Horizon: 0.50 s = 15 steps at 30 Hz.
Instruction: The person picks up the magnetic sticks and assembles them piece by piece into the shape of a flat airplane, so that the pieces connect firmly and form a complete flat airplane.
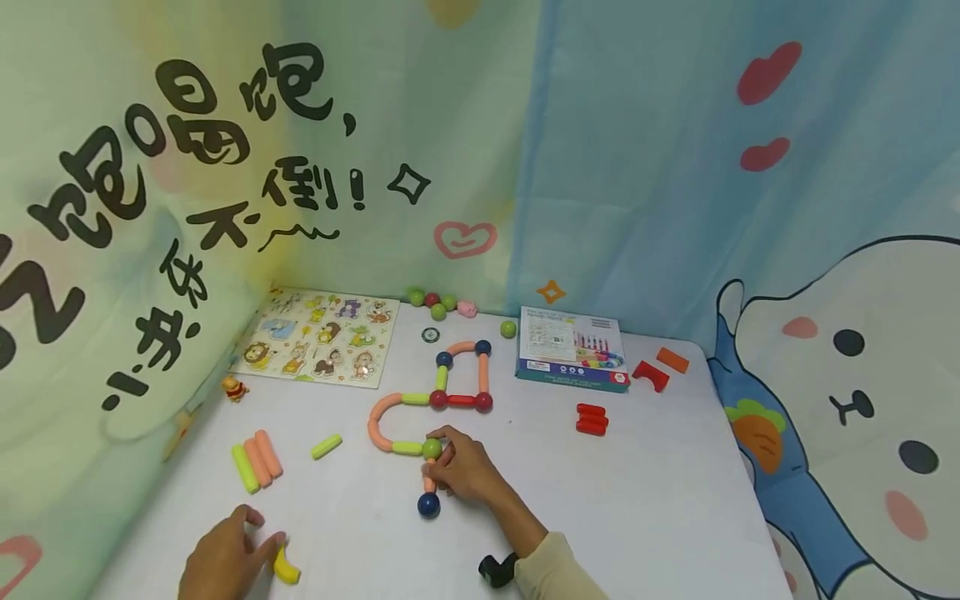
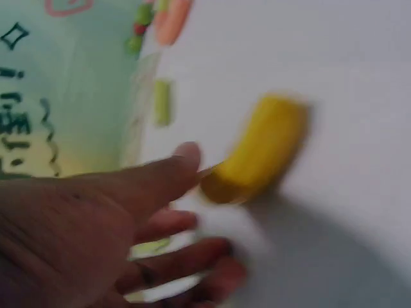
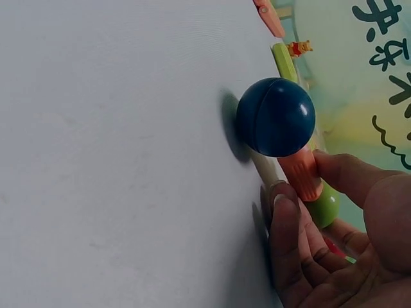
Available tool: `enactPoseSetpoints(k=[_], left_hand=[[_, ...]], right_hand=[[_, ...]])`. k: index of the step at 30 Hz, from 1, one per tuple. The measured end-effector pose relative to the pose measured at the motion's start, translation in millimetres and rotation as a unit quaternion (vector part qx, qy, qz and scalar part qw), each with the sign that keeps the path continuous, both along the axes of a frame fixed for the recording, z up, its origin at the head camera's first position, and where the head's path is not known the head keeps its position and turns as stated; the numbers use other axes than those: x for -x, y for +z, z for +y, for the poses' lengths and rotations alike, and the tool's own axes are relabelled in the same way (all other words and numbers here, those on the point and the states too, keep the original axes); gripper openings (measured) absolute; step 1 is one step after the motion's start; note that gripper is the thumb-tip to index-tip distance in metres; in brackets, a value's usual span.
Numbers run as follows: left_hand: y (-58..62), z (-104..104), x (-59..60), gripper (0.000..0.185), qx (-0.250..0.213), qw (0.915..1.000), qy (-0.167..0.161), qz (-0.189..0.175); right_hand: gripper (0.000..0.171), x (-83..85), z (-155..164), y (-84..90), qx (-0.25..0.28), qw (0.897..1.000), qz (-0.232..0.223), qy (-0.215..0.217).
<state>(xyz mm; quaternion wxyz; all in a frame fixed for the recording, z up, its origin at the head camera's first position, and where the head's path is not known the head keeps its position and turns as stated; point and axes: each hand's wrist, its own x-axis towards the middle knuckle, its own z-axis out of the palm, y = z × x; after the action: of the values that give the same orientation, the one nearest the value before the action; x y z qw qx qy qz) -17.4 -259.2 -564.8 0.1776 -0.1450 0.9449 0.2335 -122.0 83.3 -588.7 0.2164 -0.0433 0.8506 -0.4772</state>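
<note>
On the white table (image 1: 637, 500) lies a chain of coloured sticks and balls (image 1: 442, 396). My right hand (image 1: 442, 471) pinches a short orange stick (image 3: 302, 173) that runs from a green ball (image 1: 431, 447) to a dark blue ball (image 1: 428, 504). In the right wrist view the thumb and fingers (image 3: 286, 218) lie on either side of that stick, under the blue ball (image 3: 276, 117). My left hand (image 1: 258, 537) rests near the table's front left, fingers relaxed. Its thumb tip (image 2: 186, 157) touches the end of a curved yellow piece (image 2: 257, 151), which lies on the table (image 1: 286, 569).
An animal puzzle board (image 1: 318, 337) lies at the back left, a toy box (image 1: 573, 348) at the back right. Loose orange and green sticks (image 1: 257, 460) and one green stick (image 1: 326, 447) lie left. Red sticks (image 1: 591, 419), a red arch (image 1: 650, 374) and spare balls (image 1: 432, 302) are scattered. Curtains enclose the table.
</note>
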Motion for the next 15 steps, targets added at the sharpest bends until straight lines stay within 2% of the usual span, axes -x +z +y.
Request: enactPoseSetpoints(k=[3,7,12,15], left_hand=[[-7.4,15.0,-2.2,0.036,-0.024,0.9997,0.004,0.003],[-9.7,53.7,2.0,0.021,-0.050,0.9984,0.007,0.026],[-20.0,114.1,5.5,0.018,-0.105,0.9915,-0.047,0.059],[-27.4,142.1,6.0,0.021,-0.123,0.9853,-0.081,0.087]], right_hand=[[0.051,1.4,0.8,1.6,-0.005,1.000,0.000,-0.004],[0.052,3.4,0.1,2.2,-0.002,1.000,-0.004,-0.012],[0.052,4.1,-1.7,2.2,0.000,1.000,-0.010,-0.025],[0.054,1.8,-1.5,2.1,-0.009,1.000,-0.002,-0.029]])
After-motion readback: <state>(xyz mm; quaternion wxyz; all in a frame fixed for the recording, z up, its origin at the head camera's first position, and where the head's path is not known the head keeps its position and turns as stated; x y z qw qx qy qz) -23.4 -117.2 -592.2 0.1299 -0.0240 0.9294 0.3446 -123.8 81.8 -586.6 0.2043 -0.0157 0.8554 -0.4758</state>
